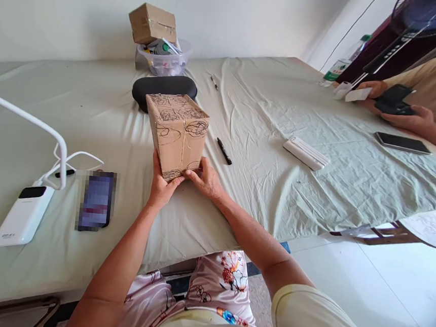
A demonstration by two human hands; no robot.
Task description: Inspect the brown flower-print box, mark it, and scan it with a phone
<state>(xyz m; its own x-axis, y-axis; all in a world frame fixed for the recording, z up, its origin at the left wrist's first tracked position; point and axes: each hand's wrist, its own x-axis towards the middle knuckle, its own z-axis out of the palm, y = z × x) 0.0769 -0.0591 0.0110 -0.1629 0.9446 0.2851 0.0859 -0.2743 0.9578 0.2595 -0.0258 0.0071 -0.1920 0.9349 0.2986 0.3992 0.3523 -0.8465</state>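
A brown cardboard box (174,142) with black scribbled loops on its top and front edges is held between my two hands above or on the cloth. A string or seam runs down the middle of its front. My left hand (160,184) grips its lower left corner, thumb along the bottom edge. On the lower right corner is my right hand (206,179), its thumb on the same bottom edge, close to the left thumb. The fingers behind and under the box are partly hidden. A black marker (224,151) lies just right of the box.
Behind the box sits a black case (166,85). Farther back, a plastic basket (169,65) carries another cardboard box (152,24). A power bank (24,215) and a phone (96,201) lie left. A white object (306,153) and another phone (402,143) lie right, near another person's hands (409,116).
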